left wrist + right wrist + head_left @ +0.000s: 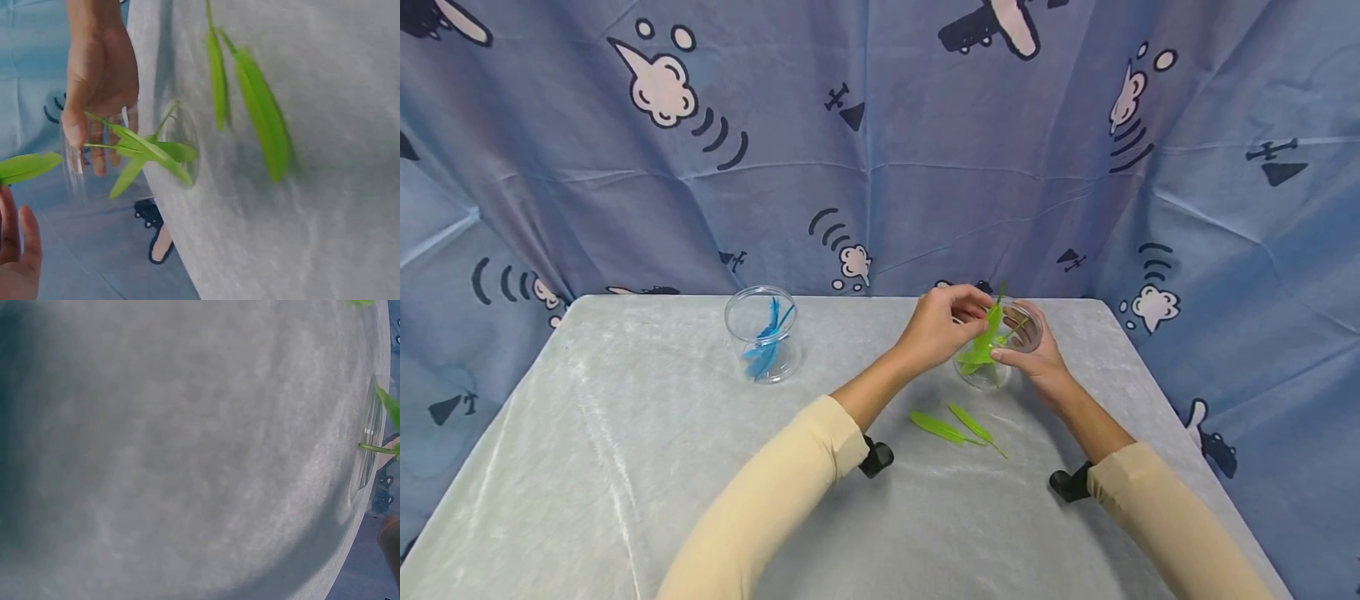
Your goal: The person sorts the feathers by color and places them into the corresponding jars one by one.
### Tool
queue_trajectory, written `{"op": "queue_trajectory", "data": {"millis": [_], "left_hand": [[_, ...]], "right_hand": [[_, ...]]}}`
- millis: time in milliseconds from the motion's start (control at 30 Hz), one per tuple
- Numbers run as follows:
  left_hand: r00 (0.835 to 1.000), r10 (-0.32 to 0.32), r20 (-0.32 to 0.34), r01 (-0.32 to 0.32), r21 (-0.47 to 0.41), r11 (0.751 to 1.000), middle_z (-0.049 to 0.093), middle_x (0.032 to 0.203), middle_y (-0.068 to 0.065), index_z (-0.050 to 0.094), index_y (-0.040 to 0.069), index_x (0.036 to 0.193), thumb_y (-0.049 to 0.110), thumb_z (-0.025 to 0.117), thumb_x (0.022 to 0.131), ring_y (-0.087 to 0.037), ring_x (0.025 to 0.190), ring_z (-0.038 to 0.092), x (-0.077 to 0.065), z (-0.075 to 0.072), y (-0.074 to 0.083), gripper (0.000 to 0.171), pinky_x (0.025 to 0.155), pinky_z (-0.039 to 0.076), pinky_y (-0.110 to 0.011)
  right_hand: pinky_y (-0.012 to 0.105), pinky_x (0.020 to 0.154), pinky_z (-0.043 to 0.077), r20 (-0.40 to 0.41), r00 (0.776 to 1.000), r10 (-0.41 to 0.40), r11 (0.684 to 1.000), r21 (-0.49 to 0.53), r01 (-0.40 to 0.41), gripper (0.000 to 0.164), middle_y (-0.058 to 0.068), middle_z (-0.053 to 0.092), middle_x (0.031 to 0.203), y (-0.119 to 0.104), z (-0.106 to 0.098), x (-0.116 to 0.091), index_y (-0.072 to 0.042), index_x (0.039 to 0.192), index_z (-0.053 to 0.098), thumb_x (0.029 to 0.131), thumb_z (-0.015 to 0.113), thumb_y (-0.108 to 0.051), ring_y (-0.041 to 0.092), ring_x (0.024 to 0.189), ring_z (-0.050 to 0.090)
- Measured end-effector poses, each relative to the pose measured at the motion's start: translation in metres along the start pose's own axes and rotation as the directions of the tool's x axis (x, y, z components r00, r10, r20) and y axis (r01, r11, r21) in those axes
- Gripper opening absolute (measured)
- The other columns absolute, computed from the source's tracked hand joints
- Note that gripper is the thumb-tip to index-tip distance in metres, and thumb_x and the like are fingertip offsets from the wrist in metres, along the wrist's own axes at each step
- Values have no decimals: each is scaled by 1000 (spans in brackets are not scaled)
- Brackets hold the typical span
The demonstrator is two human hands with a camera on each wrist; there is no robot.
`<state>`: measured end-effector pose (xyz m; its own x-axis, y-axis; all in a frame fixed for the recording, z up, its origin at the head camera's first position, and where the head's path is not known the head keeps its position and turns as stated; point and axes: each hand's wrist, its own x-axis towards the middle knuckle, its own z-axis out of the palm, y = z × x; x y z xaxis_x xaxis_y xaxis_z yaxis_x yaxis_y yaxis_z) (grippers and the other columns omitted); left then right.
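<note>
My right hand grips a clear jar near its rim, at the table's back right. Several green feathers lie crossed inside that jar, seen through its wall in the left wrist view. With its fingertips my left hand pinches one more green feather, held beside the jar's mouth. Two loose green feathers rest on the cloth in front of the jar. Only a strip of the jar shows at the right edge of the right wrist view.
A second clear jar stands at the back left, with blue feathers in it. Pale cloth covers the table. Behind its far edge hangs a blue patterned curtain.
</note>
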<state>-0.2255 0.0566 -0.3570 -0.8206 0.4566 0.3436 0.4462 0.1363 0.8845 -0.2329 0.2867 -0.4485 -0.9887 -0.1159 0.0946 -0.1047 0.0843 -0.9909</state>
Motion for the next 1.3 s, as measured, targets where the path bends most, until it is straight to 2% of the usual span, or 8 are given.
{"op": "queue_trajectory", "data": {"millis": [333,500,567,600,733,800,1033,1300], "left_hand": [[994,15,-110,-15,1,1000,73,96,-3,72,5,104,5,70,93,-5,82,63,17,12,6,12,74,50,-15],[988,-9,-153,10,7,1000,74,95,-2,73,7,101,7,71,92,-4,83,63,22,19,6,9,72,51,-14],[986,-27,-163,35,43,998,74,95,0,74,9,100,9,72,92,-3,86,63,23,22,4,8,89,49,-19],[986,-37,-164,48,60,997,74,94,1,74,9,99,10,72,92,-4,88,64,24,23,2,7,91,48,-20],[988,-65,-140,84,139,987,74,97,3,75,12,100,13,71,93,-7,97,65,22,28,-4,7,100,43,-27],[990,-71,-119,89,155,984,74,98,2,74,11,101,13,71,94,-10,99,65,21,29,-6,8,88,48,-22],[994,-85,-66,95,164,982,73,96,1,73,10,104,12,69,95,-7,90,64,20,30,-12,11,77,48,-16],[992,-123,-30,126,213,969,74,95,-1,73,9,104,12,70,95,-9,87,66,22,32,-17,11,72,48,-15]], "right_hand": [[55,119,9,-1,1000,-3,1000,6,3,88,13,26,156,1,0,1,-15,155,15,88,67,9,27,144,23],[54,119,9,-9,1000,27,1000,-6,-27,90,15,22,159,0,1,0,-16,156,12,88,65,10,30,145,21],[54,119,9,-9,999,31,999,-9,-31,91,16,21,159,-1,2,0,-16,156,11,88,65,10,30,146,20],[54,120,9,-8,999,31,999,-10,-31,91,17,20,159,-2,2,0,-15,156,11,88,65,10,31,147,19],[55,120,7,-4,1000,18,1000,-11,-18,89,17,19,159,-2,3,0,-13,156,12,88,64,12,32,150,13],[56,120,6,-4,1000,12,1000,-13,-12,87,16,20,159,-1,3,0,-14,155,15,88,64,12,33,150,11],[55,120,6,-8,1000,10,1000,-15,-10,87,16,21,159,1,0,0,-17,155,17,88,68,7,32,150,12],[52,121,8,-25,999,28,1000,-8,-28,91,15,22,158,-2,2,0,-9,156,11,87,69,7,31,151,13]]}}
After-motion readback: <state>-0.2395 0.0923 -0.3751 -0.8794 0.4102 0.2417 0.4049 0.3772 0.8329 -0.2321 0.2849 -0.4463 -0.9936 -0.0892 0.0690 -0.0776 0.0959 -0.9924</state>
